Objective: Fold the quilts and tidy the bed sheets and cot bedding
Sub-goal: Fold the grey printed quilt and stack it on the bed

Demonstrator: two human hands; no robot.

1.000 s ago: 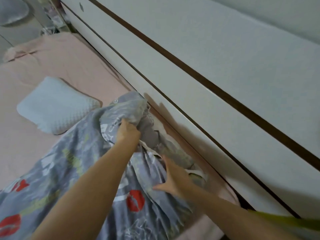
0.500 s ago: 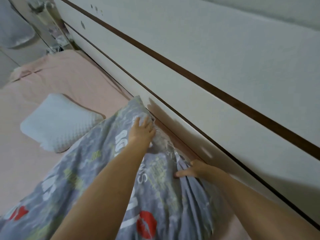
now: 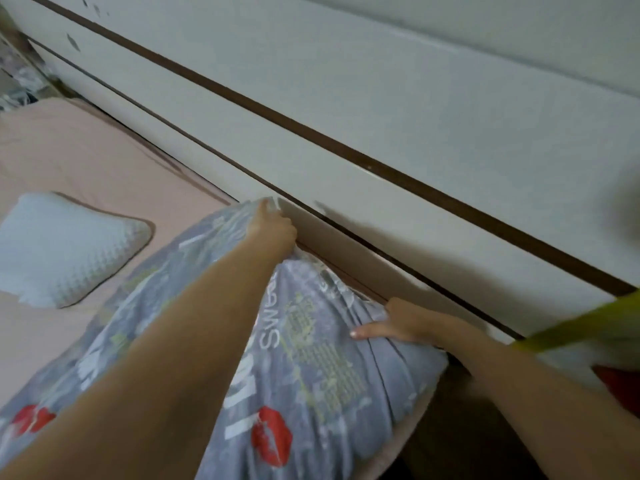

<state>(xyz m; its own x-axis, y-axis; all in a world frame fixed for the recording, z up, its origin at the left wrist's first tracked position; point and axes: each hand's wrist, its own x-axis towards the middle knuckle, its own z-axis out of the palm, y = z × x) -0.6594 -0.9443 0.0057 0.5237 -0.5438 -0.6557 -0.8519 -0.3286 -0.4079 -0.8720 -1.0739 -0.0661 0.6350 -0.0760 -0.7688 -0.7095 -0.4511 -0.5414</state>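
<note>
Head view: a grey quilt (image 3: 311, 358) printed with red lips and pale lettering is seen spread over the pink bed sheet (image 3: 86, 168), its far edge drawn up against the white headboard (image 3: 415, 140). The headboard is crossed by two dark brown strips running its length. The left hand (image 3: 273, 230) is placed at the quilt's top corner, right beside the lower strip of the headboard; its fingers are curled round a fold of the fabric, which is gripped and held against the board. The right hand (image 3: 398, 327) is laid on the quilt's edge further along the headboard, nearer the camera; the thumb is held straight and pressed flat on the cloth, while the remaining fingers are hidden between quilt and board, so whether fabric is grasped there cannot be told. A white textured pillow (image 3: 65, 251) is seen lying on the bed sheet, left of the quilt and well away from the headboard, apart from both hands. A blurred yellow-green strip (image 3: 581, 327) is noted at the right margin, in front of the headboard; its nature cannot be determined.
</note>
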